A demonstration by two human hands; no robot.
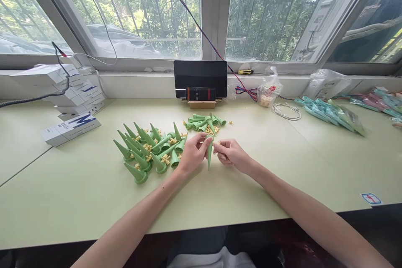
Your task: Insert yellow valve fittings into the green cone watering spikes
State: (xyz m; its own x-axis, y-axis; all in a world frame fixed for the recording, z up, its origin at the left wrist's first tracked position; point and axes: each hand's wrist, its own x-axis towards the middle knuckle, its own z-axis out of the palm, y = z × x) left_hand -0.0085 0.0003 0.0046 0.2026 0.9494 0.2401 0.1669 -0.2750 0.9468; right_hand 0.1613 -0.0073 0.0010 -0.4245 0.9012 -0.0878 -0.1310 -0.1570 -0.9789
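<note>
Both hands meet over the middle of the bench, working on one green cone spike. It hangs upright between them, point down and just clear of the bench top. The left hand holds the spike's wide upper end, with its grip pinching the collar between thumb and fingertips. The right hand has its fingertips pressed together at that same end. They may be nipping one of the small yellowish fittings, but the piece is too small to be sure.

The step in hand looks like joining a part to the spike's open top. Seating it would call for the left hand to keep the spike steady while the right lines its piece up squarely with the opening.

Just left of the hands lies a heap of finished-looking spikes, with yellowish fittings scattered among them. Beyond the hands is a smaller heap of short green tubes. A dark tablet with a phone propped before it stands by the window. White boxes sit far left and teal packets far right.
</note>
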